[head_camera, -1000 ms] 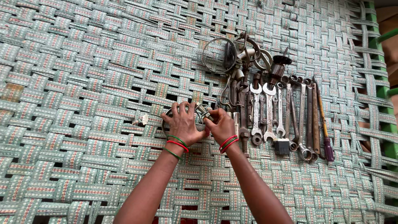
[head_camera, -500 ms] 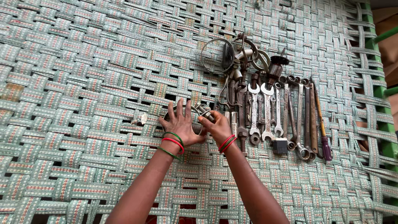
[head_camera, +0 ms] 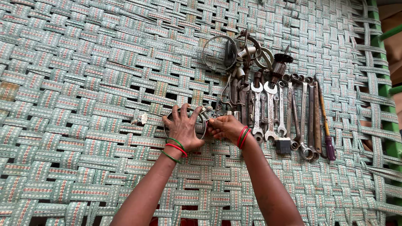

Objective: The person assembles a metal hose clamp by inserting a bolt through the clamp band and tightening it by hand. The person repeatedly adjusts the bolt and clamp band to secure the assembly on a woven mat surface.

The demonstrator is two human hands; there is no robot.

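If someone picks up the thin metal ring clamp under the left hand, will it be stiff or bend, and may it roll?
The thin metal ring clamp is probably springy, not rigid, since its band looks thin. It is likely light, being an open hoop. Lying flat under the spread left hand on the woven strap bed, it should not roll; on edge it might. The right hand pinches its screw end.

Both bare forearms are reaching up from the bottom edge, angling in toward each other. The left hand (head_camera: pixel 183 129) is lying palm-down with fingers spreading wide, green and red bangles sitting on its wrist. The right hand (head_camera: pixel 226 127) is curling in tight, fingertips pinching together, red and green bangles circling that wrist too.
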